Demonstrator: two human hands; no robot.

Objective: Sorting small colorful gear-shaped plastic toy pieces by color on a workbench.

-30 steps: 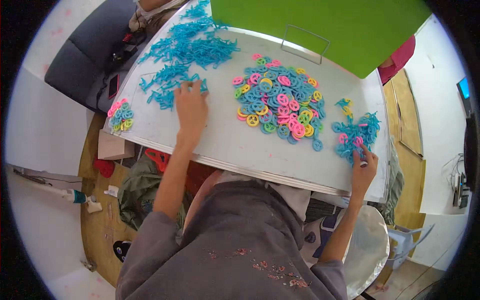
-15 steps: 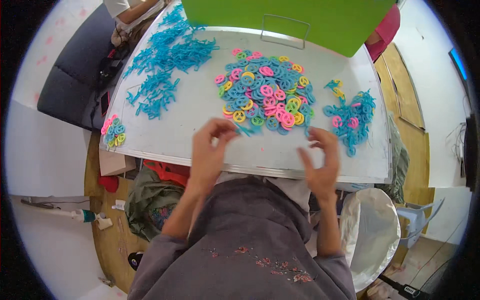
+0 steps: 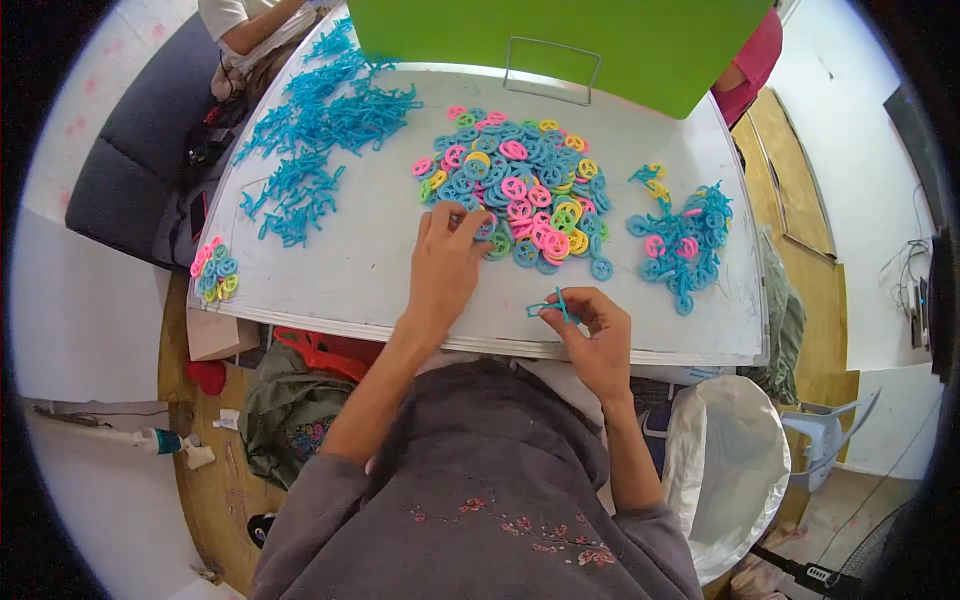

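The left hand (image 3: 445,262) rests half-open, fingertips on the edge of the mixed ring pile (image 3: 520,190). The right hand (image 3: 590,330) pinches a thin blue piece (image 3: 555,305) above the white tabletop (image 3: 370,260). Blue sticks (image 3: 320,130) lie far left, a green bin (image 3: 560,40) behind.

light: bright, even | shadows: soft | focus: sharp | edges: fisheye-bent, dark

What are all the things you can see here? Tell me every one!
Table: one, white, centre.
Ring pile: many, blue, pink, yellow and green, mid-table.
Blue stick pieces: many, table's left part.
Joined pieces: one cluster, mostly blue, table's right part.
Small ring heap: one, mixed colours, table's left edge.
Green box: one, far edge, with a wire handle.
White bag: one, lower right.
Another person: one, top left.
Left hand: fingertips on the ring pile.
Right hand: pinching a blue piece.
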